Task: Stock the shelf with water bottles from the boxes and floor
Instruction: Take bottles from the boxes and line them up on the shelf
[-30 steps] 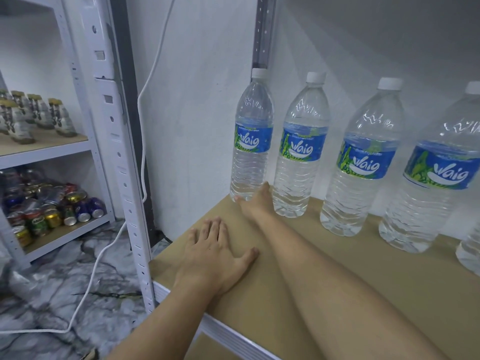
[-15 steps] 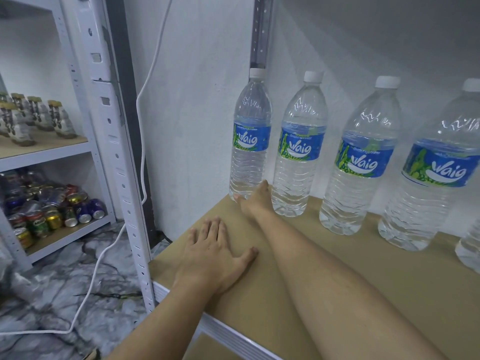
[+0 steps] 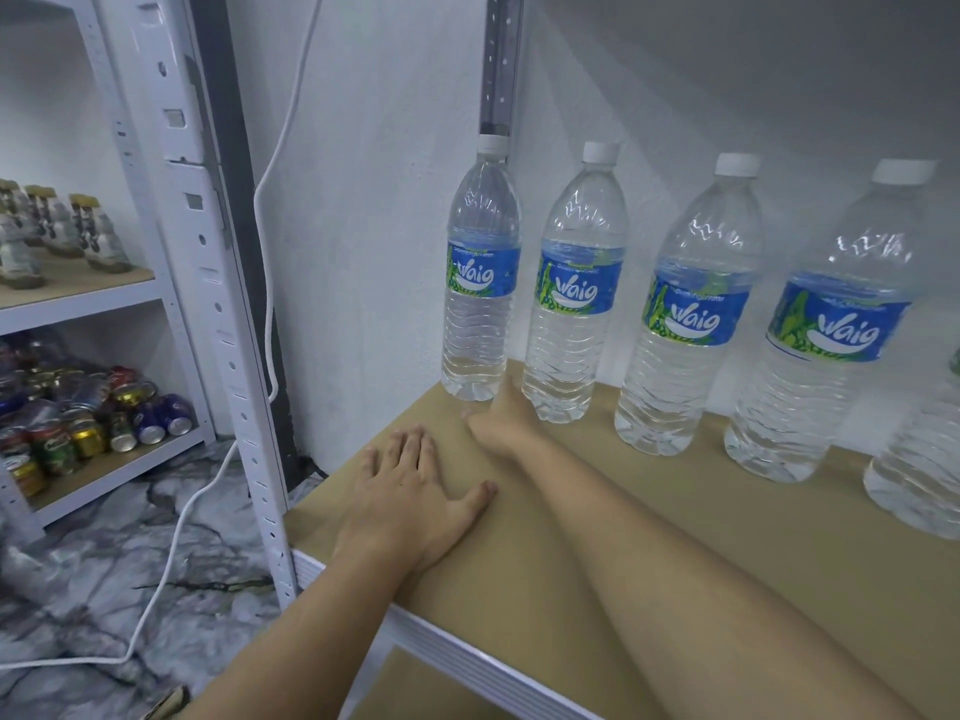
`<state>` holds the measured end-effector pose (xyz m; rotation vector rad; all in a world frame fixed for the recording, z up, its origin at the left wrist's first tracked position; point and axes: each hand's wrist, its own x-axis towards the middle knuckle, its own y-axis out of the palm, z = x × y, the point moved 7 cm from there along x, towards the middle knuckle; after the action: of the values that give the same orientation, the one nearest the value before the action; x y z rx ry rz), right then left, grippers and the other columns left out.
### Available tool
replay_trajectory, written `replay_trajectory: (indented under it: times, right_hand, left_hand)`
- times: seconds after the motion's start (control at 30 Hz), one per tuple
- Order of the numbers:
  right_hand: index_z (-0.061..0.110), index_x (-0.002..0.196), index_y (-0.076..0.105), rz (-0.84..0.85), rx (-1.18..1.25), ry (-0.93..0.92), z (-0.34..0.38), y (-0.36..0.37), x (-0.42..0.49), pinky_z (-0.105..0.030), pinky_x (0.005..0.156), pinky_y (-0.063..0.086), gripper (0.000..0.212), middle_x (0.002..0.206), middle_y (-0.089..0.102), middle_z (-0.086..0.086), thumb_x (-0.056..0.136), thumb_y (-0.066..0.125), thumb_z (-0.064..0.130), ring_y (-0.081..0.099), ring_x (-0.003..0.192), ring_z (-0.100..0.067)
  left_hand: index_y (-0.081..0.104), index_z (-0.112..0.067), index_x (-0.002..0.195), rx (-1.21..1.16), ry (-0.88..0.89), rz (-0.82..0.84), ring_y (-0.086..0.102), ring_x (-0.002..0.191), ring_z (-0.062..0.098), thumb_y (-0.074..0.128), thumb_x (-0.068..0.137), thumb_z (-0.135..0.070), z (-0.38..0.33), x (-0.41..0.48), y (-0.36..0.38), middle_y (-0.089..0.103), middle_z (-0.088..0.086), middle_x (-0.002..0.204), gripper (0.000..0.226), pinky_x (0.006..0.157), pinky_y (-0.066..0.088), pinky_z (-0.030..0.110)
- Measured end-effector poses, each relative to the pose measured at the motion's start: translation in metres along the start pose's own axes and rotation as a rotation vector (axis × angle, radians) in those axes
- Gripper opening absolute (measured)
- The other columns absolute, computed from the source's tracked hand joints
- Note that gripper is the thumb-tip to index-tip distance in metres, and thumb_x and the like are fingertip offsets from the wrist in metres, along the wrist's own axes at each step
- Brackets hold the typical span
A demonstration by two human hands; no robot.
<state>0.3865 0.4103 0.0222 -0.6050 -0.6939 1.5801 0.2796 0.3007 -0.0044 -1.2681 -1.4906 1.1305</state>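
**Back row going in, nudging the corner bottle into line**

So the tan particle-board shelf (image 3: 675, 537) with the white metal frame already has a row of clear plastic water bottles with blue-and-green labels and white caps standing upright along the back wall. I count four full ones, plus a fifth cut off at the right edge. The whole front half of the board is bare.

Right hand (image 3: 506, 415) is reached all the way in, fingers pointing into the gap at the bases of the corner bottle (image 3: 480, 283) and the second bottle (image 3: 576, 288). It isn't wrapped around either one; looks like it's touching or just beside their bottoms, can't tell exactly. Reads to me like squaring up the spacing rather than placing.

Left hand (image 3: 413, 491) is flat and spread, palm down near the front left corner of the shelf, holding nothing, probably bracing.

No boxes or loose bottles in view, so the next move would mean pulling both arms out and fetching more, then starting a second row in front without knocking the back one over.
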Motion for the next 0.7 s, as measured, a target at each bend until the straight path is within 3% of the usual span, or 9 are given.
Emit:
replay_trajectory:
  times: [0.2, 0.3, 0.4, 0.5, 0.6, 0.7]
  right_hand:
    - [0.015, 0.15, 0.031, -0.013, -0.095, -0.111, -0.019, -0.03, -0.073, -0.027, 0.112, 0.026, 0.059, 0.154, 0.036, -0.003, 0.097, 0.053, 0.027, 0.034, 0.14, -0.02]
    - [0.014, 0.147, 0.038, -0.068, -0.128, -0.148, -0.03, -0.04, -0.119, -0.022, 0.112, 0.023, 0.053, 0.151, 0.04, -0.003, 0.097, 0.053, 0.024, 0.035, 0.139, -0.018]
    - [0.016, 0.144, 0.043, -0.085, -0.122, -0.139, -0.039, -0.045, -0.166, -0.02, 0.11, 0.022, 0.05, 0.149, 0.042, -0.002, 0.096, 0.055, 0.024, 0.037, 0.138, -0.017]
    - [0.013, 0.138, 0.051, -0.126, -0.086, -0.124, -0.042, -0.043, -0.21, -0.019, 0.109, 0.023, 0.046, 0.146, 0.047, -0.005, 0.093, 0.058, 0.02, 0.04, 0.136, -0.019]
    - [0.014, 0.133, 0.055, -0.177, -0.001, -0.115, -0.035, -0.038, -0.255, -0.019, 0.105, 0.026, 0.04, 0.14, 0.051, -0.002, 0.093, 0.058, 0.018, 0.045, 0.131, -0.017]
    - [0.016, 0.126, 0.058, -0.245, 0.097, -0.148, -0.021, -0.023, -0.304, -0.019, 0.104, 0.029, 0.034, 0.133, 0.054, 0.002, 0.092, 0.057, 0.013, 0.046, 0.127, -0.013]
  left_hand:
    - [0.012, -0.011, 0.155, -0.038, 0.023, -0.047, 0.006, 0.15, 0.017, 0.026, 0.09, -0.067, -0.002, -0.003, -0.007, 0.012, 0.001, 0.162, 0.086, 0.121, 0.006, 0.042]
    - [0.025, -0.016, 0.151, -0.114, 0.093, -0.08, 0.027, 0.143, 0.019, 0.032, 0.098, -0.047, -0.011, -0.02, -0.018, 0.031, 0.002, 0.156, 0.062, 0.116, 0.021, 0.037]
    - [0.038, -0.024, 0.143, -0.177, 0.124, -0.054, 0.043, 0.13, 0.023, 0.032, 0.097, -0.045, -0.012, -0.052, -0.019, 0.045, -0.003, 0.146, 0.051, 0.108, 0.031, 0.033]
    - [0.048, -0.023, 0.138, -0.256, 0.22, -0.108, 0.041, 0.133, 0.016, 0.023, 0.09, -0.053, -0.007, -0.107, -0.017, 0.048, -0.006, 0.144, 0.062, 0.113, 0.021, 0.031]
    - [0.048, -0.021, 0.141, -0.454, 0.265, -0.091, 0.033, 0.139, 0.007, 0.045, 0.098, -0.04, 0.012, -0.162, -0.017, 0.041, -0.014, 0.148, 0.047, 0.113, 0.027, 0.026]
    - [0.053, -0.025, 0.136, -0.443, 0.217, -0.038, 0.056, 0.113, 0.011, 0.055, 0.095, -0.034, 0.042, -0.204, -0.014, 0.055, -0.012, 0.136, 0.041, 0.099, 0.045, 0.029]
